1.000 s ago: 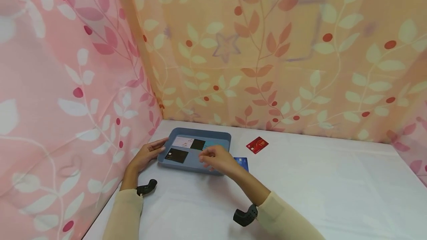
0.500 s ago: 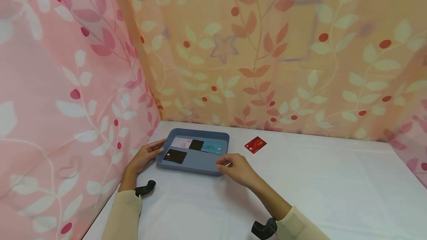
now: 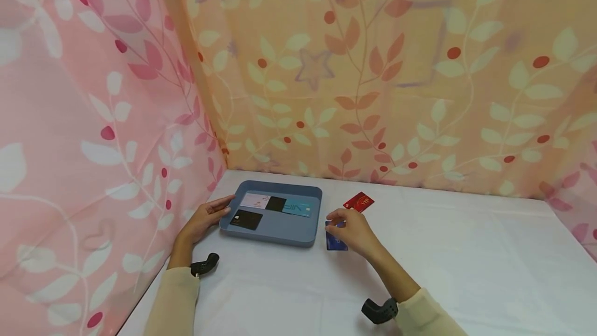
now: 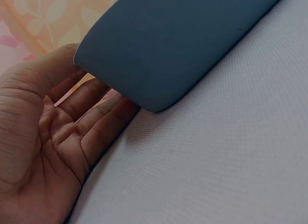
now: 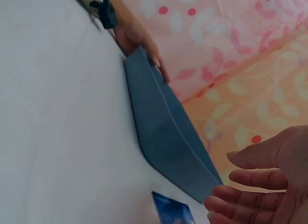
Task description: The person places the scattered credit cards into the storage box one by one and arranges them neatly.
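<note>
A blue-grey tray lies at the left, and my left hand rests against its left end. In the left wrist view the thumb touches the tray's rim and the fingers extend along the outer wall. Inside the tray are a pale floral card, a small black piece, a light blue card and a black card. Right of the tray lies a dark blue card, partly covered by my right hand. The right wrist view shows that hand with loosely bent fingers, apart from the card.
A red VIP card lies behind my right hand on the white tabletop. A pink floral cloth wall stands close on the left, and an orange floral one rises behind.
My right hand has moved from above the tray rightward, past its right edge, to over the dark blue card. My left hand stays at the tray.
</note>
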A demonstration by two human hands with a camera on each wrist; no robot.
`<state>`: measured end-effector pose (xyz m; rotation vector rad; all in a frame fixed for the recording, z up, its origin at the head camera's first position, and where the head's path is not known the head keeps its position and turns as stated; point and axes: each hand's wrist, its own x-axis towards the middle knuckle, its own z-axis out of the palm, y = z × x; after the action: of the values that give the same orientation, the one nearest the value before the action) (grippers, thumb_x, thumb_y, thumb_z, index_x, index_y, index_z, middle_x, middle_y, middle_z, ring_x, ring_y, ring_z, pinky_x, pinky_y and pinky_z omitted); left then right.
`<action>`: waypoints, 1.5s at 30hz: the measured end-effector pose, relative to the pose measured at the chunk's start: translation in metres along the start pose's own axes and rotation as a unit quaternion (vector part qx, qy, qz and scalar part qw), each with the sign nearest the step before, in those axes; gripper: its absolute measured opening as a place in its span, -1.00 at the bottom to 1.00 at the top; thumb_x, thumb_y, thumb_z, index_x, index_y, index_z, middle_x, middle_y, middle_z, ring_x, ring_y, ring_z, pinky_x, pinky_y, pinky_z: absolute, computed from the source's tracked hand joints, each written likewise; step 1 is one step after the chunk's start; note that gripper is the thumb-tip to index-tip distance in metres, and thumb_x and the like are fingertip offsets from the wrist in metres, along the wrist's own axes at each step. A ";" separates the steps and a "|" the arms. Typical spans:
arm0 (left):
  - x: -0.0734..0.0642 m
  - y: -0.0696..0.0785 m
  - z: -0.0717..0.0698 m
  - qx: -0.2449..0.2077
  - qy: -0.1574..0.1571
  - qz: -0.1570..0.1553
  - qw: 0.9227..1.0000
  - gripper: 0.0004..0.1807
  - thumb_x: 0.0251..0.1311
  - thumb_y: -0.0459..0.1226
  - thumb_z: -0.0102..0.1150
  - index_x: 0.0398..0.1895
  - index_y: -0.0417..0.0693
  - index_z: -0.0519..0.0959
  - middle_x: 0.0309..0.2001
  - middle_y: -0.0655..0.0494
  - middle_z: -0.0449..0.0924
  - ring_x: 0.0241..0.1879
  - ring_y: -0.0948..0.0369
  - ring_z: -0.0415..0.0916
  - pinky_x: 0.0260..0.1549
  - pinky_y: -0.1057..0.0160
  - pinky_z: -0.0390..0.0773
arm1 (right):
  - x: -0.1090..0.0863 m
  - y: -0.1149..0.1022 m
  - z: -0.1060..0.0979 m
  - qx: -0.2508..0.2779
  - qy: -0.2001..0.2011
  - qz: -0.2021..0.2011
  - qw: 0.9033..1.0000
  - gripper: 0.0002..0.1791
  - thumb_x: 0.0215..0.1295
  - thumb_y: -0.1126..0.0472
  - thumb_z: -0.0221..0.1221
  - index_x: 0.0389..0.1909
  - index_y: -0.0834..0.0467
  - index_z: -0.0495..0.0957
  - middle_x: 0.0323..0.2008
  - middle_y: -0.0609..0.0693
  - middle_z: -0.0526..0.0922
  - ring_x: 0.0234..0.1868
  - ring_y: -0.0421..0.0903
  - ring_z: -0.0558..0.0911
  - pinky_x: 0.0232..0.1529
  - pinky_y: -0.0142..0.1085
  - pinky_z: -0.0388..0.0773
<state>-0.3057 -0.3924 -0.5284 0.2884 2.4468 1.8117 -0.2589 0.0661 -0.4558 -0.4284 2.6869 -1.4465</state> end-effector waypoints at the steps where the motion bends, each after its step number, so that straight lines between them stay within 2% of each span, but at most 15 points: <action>1: 0.000 0.000 0.000 0.002 0.001 0.000 1.000 -0.42 0.45 -0.14 0.17 0.50 0.01 0.37 0.51 -0.04 0.25 0.51 -0.06 0.16 0.29 0.18 0.41 | 0.000 0.003 0.000 -0.008 0.000 0.001 1.000 -0.76 0.26 0.27 0.37 -0.07 0.23 0.71 -0.32 -0.06 0.71 -0.30 -0.08 0.61 -0.26 -0.22 0.70; 5: 0.000 -0.001 0.001 0.008 0.000 0.001 1.000 -0.41 0.46 -0.14 0.16 0.50 -0.01 0.36 0.51 -0.05 0.25 0.50 -0.09 0.16 0.31 0.13 0.39 | 0.001 0.013 0.000 -0.064 0.002 0.011 0.998 -0.68 0.21 0.22 0.42 -0.04 0.25 0.70 -0.33 -0.02 0.70 -0.30 -0.07 0.57 -0.32 -0.22 0.63; 9: 0.001 -0.002 0.002 0.000 -0.003 0.001 1.000 -0.42 0.47 -0.17 0.14 0.51 -0.03 0.34 0.52 -0.08 0.24 0.49 -0.11 0.17 0.23 0.29 0.47 | 0.002 0.020 0.001 -0.134 0.004 0.032 0.990 -0.53 0.14 0.11 0.47 0.03 0.25 0.66 -0.25 0.06 0.70 -0.27 -0.04 0.59 -0.27 -0.12 0.63; 13: 0.001 -0.002 0.002 -0.005 -0.002 0.005 1.000 -0.42 0.48 -0.18 0.13 0.51 -0.04 0.34 0.52 -0.11 0.23 0.48 -0.14 0.18 0.16 0.37 0.50 | 0.004 0.025 0.002 -0.173 -0.011 0.049 0.984 -0.38 0.08 0.02 0.50 0.09 0.28 0.60 -0.23 0.09 0.65 -0.22 -0.01 0.60 -0.21 -0.03 0.67; 22: 0.002 -0.002 0.000 0.003 -0.004 0.006 1.000 -0.42 0.47 -0.17 0.14 0.51 -0.02 0.35 0.52 -0.10 0.22 0.49 -0.15 0.17 0.17 0.38 0.49 | 0.007 0.035 0.006 -0.208 -0.018 0.069 0.975 -0.08 -0.14 -0.13 0.60 0.21 0.28 0.51 -0.04 0.20 0.55 -0.14 0.09 0.59 -0.12 0.07 0.67; 26: 0.002 -0.002 0.001 -0.003 -0.003 0.005 1.000 -0.42 0.46 -0.17 0.15 0.50 -0.02 0.35 0.52 -0.09 0.23 0.48 -0.14 0.18 0.16 0.38 0.50 | 0.007 0.037 0.008 -0.226 -0.027 0.070 0.971 0.01 -0.24 -0.18 0.63 0.23 0.24 0.48 -0.04 0.19 0.49 -0.13 0.09 0.58 -0.13 0.07 0.66; 31: 0.002 -0.002 0.001 -0.001 0.000 0.001 1.000 -0.42 0.46 -0.17 0.15 0.50 -0.02 0.35 0.52 -0.08 0.23 0.48 -0.14 0.18 0.14 0.39 0.51 | 0.006 0.038 0.009 -0.235 -0.026 0.057 0.970 -0.02 -0.30 -0.15 0.65 0.16 0.22 0.48 -0.10 0.16 0.49 -0.18 0.07 0.57 -0.19 0.03 0.65; 35: 0.001 -0.001 0.002 0.001 -0.002 0.001 1.000 -0.42 0.46 -0.16 0.15 0.50 -0.01 0.35 0.52 -0.08 0.23 0.48 -0.15 0.18 0.14 0.40 0.51 | 0.006 0.040 0.009 -0.234 -0.027 0.053 0.970 -0.13 -0.31 -0.13 0.66 0.03 0.19 0.52 -0.15 0.13 0.47 -0.21 0.03 0.56 -0.23 -0.02 0.64; 42: 0.000 -0.002 0.001 0.007 -0.002 0.003 1.000 -0.42 0.47 -0.16 0.14 0.51 0.00 0.35 0.52 -0.07 0.23 0.48 -0.14 0.19 0.20 0.33 0.49 | 0.007 0.041 0.010 -0.236 -0.024 0.051 0.970 -0.01 -0.33 -0.15 0.66 0.17 0.18 0.49 -0.08 0.17 0.50 -0.17 0.07 0.57 -0.19 0.04 0.65; 45: 0.001 -0.002 0.001 0.012 -0.002 0.001 1.000 -0.42 0.47 -0.15 0.14 0.51 0.02 0.35 0.52 -0.07 0.23 0.48 -0.14 0.19 0.23 0.24 0.48 | 0.008 0.041 0.009 -0.240 -0.028 0.050 0.969 -0.05 -0.34 -0.16 0.66 0.12 0.14 0.51 -0.12 0.14 0.49 -0.20 0.06 0.56 -0.23 0.01 0.65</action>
<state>-0.3064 -0.3919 -0.5306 0.2969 2.4673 1.7820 -0.2736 0.0782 -0.4937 -0.3412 2.9453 -0.7332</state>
